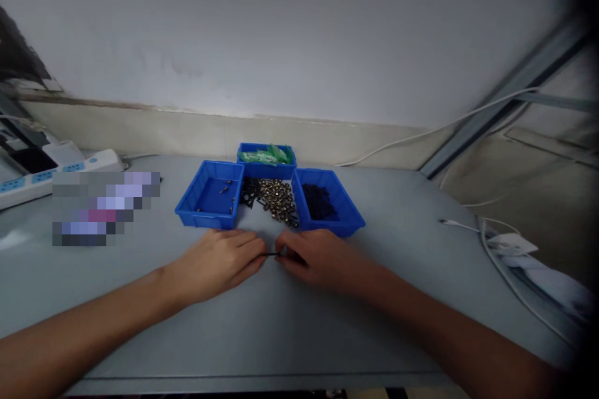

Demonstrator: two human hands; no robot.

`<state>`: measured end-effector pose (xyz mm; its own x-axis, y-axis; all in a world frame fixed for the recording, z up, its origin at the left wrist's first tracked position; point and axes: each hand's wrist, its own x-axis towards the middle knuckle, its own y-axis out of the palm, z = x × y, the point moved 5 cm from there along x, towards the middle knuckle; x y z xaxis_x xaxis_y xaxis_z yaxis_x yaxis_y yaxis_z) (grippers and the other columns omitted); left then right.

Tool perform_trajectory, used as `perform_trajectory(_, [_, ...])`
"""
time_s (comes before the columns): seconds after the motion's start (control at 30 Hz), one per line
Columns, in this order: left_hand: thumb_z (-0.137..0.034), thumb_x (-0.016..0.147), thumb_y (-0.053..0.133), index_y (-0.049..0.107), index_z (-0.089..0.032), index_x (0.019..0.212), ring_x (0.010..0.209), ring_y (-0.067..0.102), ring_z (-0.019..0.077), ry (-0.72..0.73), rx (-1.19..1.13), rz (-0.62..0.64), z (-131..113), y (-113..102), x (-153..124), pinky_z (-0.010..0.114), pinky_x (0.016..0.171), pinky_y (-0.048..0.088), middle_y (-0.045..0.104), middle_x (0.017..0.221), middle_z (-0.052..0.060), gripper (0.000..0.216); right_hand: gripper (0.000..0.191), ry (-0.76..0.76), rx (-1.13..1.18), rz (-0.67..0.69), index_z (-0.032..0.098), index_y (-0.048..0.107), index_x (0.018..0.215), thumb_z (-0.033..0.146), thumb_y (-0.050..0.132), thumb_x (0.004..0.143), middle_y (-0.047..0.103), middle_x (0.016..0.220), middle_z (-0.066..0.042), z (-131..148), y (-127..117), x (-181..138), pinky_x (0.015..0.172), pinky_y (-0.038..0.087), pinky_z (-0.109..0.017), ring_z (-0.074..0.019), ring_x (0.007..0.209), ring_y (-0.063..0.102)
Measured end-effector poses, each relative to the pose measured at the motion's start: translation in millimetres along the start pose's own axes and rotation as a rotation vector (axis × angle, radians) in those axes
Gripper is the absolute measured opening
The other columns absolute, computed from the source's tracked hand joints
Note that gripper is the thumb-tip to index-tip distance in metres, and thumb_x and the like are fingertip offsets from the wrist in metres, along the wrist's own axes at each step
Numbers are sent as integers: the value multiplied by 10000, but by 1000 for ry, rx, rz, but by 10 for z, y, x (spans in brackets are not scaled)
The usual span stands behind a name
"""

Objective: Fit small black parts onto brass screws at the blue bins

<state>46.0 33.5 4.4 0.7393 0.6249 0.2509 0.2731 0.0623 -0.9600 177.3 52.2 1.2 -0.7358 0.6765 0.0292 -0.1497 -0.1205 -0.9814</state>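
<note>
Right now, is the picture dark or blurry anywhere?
Head view: black corners at right; blocky squares hide something at left; the table looks shadowy below the right hand; black bits in the right bin blur together; the held piece looks unclear.

No text, label, brand, number or sign can be read around the left hand (223,258) or right hand (321,255).

Blue trays (206,219) frame brass-toned parts (275,194) near the back edge of the grey desk (281,336). A slender piece (272,254) nearer the front is black.
</note>
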Motion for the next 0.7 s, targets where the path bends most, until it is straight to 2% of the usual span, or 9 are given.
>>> perform_trajectory(0.17, [-284, 902, 321, 522, -153, 756, 635, 548, 139, -33, 17, -4, 9, -2, 1, 258, 567, 411, 560, 701, 12, 281, 153, -7, -3, 16, 176, 530, 856, 261, 405, 839, 624, 721, -23, 12, -2, 11, 540, 351, -240, -147, 627, 576])
perform_trajectory(0.4, [-260, 903, 310, 530, -156, 792, 625, 578, 147, -75, 24, 5, 25, -10, 11, 268, 572, 423, 596, 696, 20, 268, 244, 79, 114, 10, 194, 464, 1046, 323, 417, 844, 637, 758, -18, -29, -10, 1, 559, 382, -242, -156, 669, 597])
perform_trajectory(0.53, [-258, 907, 298, 521, -157, 786, 593, 575, 151, -70, 51, 2, 20, -14, 11, 275, 550, 417, 588, 658, 16, 273, 175, 60, 92, 15, 190, 487, 950, 306, 395, 856, 623, 738, -16, -45, 7, 14, 554, 372, -236, -148, 657, 589])
perform_trajectory(0.7, [-264, 897, 315, 509, -155, 763, 593, 566, 147, -34, 16, -8, 1, -22, 8, 266, 542, 407, 588, 669, 22, 260, 182, 0, -5, 2, 173, 506, 812, 275, 365, 865, 596, 665, -19, -27, 23, 23, 509, 334, -225, -128, 584, 561])
